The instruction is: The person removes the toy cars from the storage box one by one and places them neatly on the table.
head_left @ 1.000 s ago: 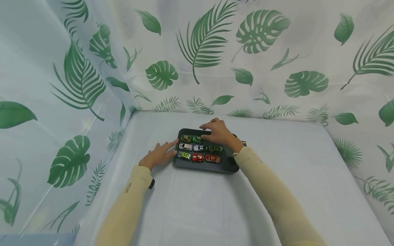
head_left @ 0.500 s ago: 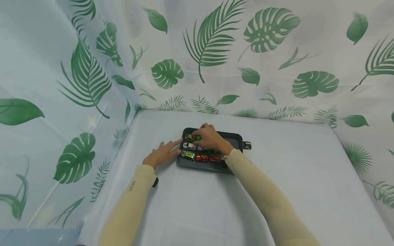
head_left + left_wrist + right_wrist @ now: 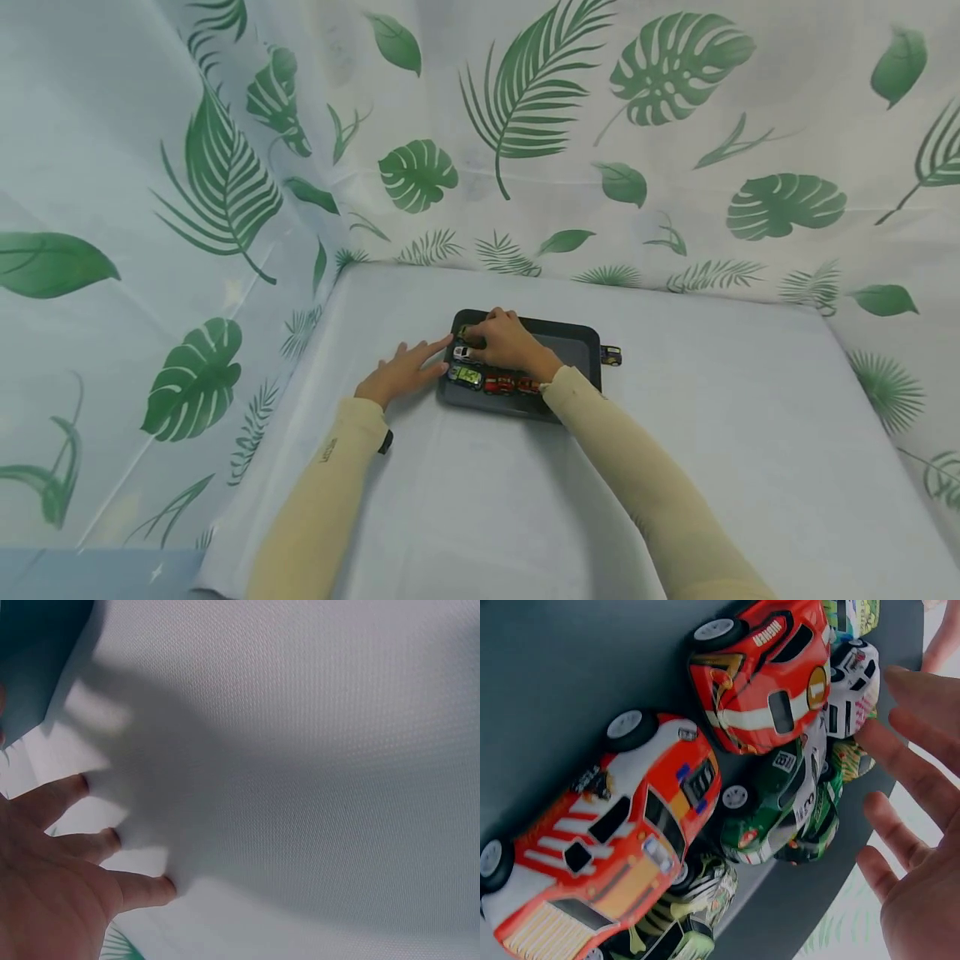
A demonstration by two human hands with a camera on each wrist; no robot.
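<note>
A dark grey tray (image 3: 573,336) lies on the table with rows of toy cars in it. My left hand (image 3: 401,375) has its fingers spread, with index finger and thumb at the tray's left edge. Over the cars, my right hand (image 3: 508,342) reaches to the left end, its fingertips by an olive car (image 3: 463,334) and a white car (image 3: 461,354). In the right wrist view its fingers look fairly straight beside the white car (image 3: 855,690). A lime-green car (image 3: 466,377), red car (image 3: 499,384) and orange-red car (image 3: 615,847) sit in the near row. My right hand hides several cars.
A black-and-yellow toy car (image 3: 611,356) stands on the white tablecloth (image 3: 712,417), just outside the tray's right edge. Leaf-printed curtains (image 3: 420,217) rise behind the table and on its left.
My right hand has moved left across the tray, from the far row's middle to the left-end cars. My left hand stays at the tray edge. The head view has shifted slightly.
</note>
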